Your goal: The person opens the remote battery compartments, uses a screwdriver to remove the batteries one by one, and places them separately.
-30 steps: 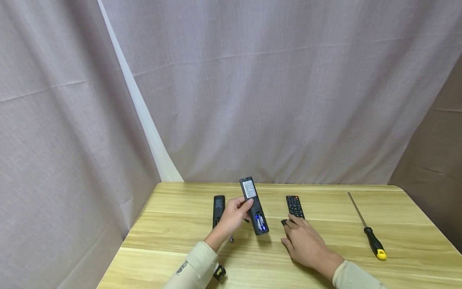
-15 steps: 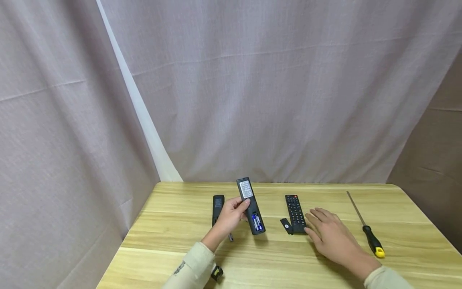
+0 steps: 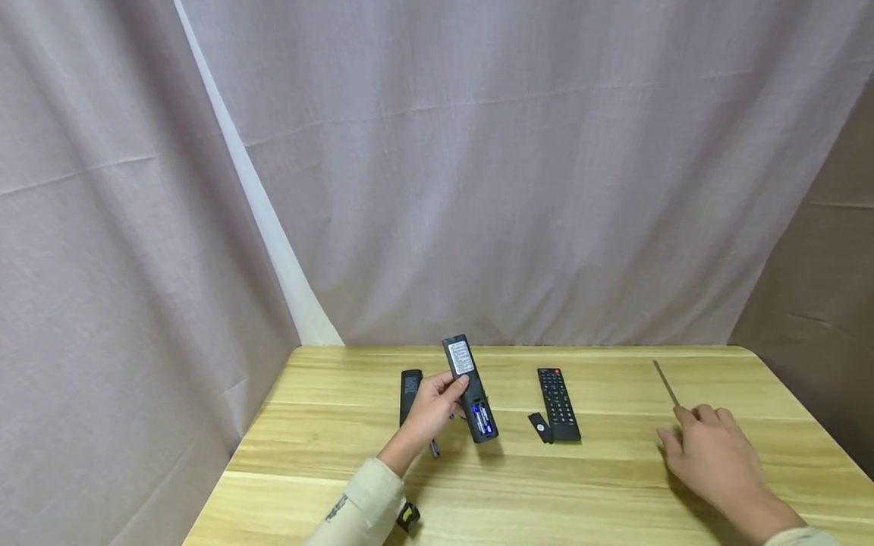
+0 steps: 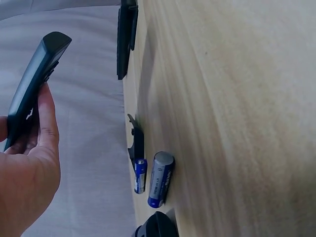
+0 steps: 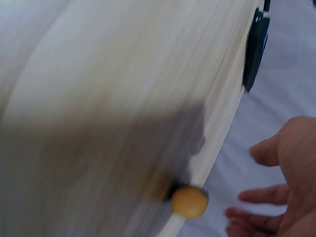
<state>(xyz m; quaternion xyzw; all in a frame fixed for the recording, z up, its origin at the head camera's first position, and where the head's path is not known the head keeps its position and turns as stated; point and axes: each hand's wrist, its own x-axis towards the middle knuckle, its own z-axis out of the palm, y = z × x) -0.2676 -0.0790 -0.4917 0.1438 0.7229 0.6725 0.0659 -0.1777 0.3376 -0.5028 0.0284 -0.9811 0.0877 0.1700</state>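
My left hand [image 3: 432,403] grips a black remote control [image 3: 470,388] above the table, its back turned to me. Two blue-and-silver batteries [image 3: 482,418] sit in its uncovered compartment. My right hand [image 3: 715,455] hovers over the handle of a screwdriver [image 3: 665,382], hiding most of that handle in the head view. The right wrist view shows the handle's yellow end [image 5: 189,202] apart from the loosely bent fingers [image 5: 264,195]. Between the hands, a second remote control [image 3: 558,406] lies buttons up, with a small black battery cover [image 3: 540,428] against its left side.
A third remote control [image 3: 410,388] lies back up, partly behind my left hand. Loose batteries [image 4: 161,179] and a black clip-edged piece [image 4: 138,143] lie on the wooden table [image 3: 300,425]. A black-and-yellow object [image 3: 408,517] is beside my left sleeve. Curtains [image 3: 478,189] hang behind.
My right hand has moved right, from the buttons-up remote control and battery cover to over the screwdriver handle. My left hand keeps holding its remote control, almost still.
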